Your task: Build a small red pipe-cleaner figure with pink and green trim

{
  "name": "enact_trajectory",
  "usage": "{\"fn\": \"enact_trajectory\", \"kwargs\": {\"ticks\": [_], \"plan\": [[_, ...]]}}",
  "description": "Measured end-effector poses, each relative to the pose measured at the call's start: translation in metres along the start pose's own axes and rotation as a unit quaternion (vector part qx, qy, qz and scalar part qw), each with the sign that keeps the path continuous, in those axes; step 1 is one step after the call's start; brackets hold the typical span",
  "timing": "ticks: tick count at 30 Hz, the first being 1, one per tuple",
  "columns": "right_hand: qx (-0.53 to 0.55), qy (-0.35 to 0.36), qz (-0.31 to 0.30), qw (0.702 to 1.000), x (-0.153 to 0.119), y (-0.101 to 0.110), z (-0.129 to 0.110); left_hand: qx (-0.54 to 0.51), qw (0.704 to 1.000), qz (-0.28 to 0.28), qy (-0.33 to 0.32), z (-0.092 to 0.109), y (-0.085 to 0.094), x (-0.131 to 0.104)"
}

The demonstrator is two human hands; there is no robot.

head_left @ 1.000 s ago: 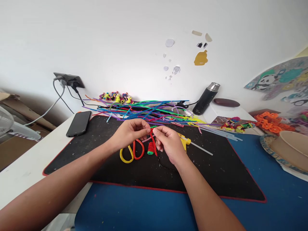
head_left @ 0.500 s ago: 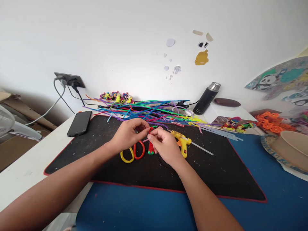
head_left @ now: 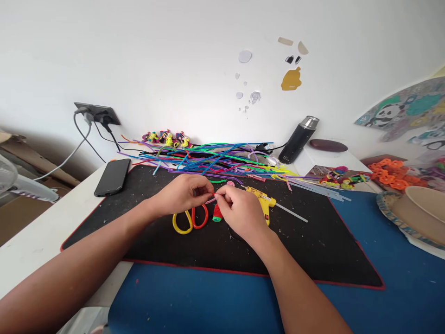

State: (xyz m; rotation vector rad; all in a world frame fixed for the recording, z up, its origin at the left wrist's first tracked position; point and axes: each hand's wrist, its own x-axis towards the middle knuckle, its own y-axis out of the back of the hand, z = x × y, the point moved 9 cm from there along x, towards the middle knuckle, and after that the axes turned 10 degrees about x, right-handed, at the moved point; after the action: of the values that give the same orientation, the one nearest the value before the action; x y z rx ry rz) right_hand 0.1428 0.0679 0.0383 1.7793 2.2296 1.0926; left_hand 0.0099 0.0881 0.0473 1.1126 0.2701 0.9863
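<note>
Fingers of your left hand [head_left: 189, 192] and right hand [head_left: 243, 211] are pinched together almost tip to tip, gripping a red pipe cleaner [head_left: 213, 194] between them, just above the middle of the mat; only a scrap of it shows, so you cannot tell its full shape. Expect it to be very light, with a soft fuzzy skin over a thin wire that bends readily and keeps its bend. It should not slip much, but it could kink; hold it close to the point being bent, with fingertips only.

Compared with a second ago, when a long red length hung below your fingers, that hanging part is out of sight. Your right hand now hides more of the hot glue gun [head_left: 265, 203] than it did half a second ago.

Just below your fingers lies a red roll with a green end [head_left: 217, 214], with the scissors [head_left: 193, 220] to its left, handles toward you. These rest on the black mat [head_left: 167, 250], with a heap of pipe cleaners [head_left: 215, 160] along the wall and a phone [head_left: 111, 177] at left on the worktop [head_left: 41, 241].
</note>
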Motion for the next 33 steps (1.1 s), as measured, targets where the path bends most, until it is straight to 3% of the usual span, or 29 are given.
{"fn": "enact_trajectory", "kwargs": {"ticks": [6,11,14,17,21,25,28,33], "plan": [[0.156,-0.07,0.013,0.985,0.004,0.01,0.008,-0.183,0.981,-0.022,0.065,-0.002,-0.002,-0.001],[0.341,-0.145,-0.032,0.928,0.003,-0.003,0.019,-0.314,0.942,-0.017,0.117,-0.002,-0.005,-0.002],[0.418,-0.176,-0.053,0.89,0.001,-0.013,0.023,-0.343,0.93,0.001,0.135,-0.003,-0.004,-0.003],[0.449,-0.188,-0.063,0.871,-0.001,-0.021,0.022,-0.351,0.925,0.027,0.143,-0.003,-0.001,-0.003],[0.44,-0.184,-0.061,0.877,-0.002,-0.027,0.019,-0.325,0.932,0.091,0.136,-0.003,0.01,-0.002],[0.439,-0.195,-0.072,0.874,-0.005,-0.035,0.018,-0.181,0.969,0.14,0.098,0.003,0.022,-0.003],[0.431,-0.198,-0.077,0.877,-0.005,-0.037,0.019,-0.066,0.984,0.153,0.069,0.004,0.025,-0.004],[0.405,-0.196,-0.063,0.891,-0.004,-0.032,0.022,0.012,0.99,0.141,0.025,0.001,0.018,-0.004]]}}
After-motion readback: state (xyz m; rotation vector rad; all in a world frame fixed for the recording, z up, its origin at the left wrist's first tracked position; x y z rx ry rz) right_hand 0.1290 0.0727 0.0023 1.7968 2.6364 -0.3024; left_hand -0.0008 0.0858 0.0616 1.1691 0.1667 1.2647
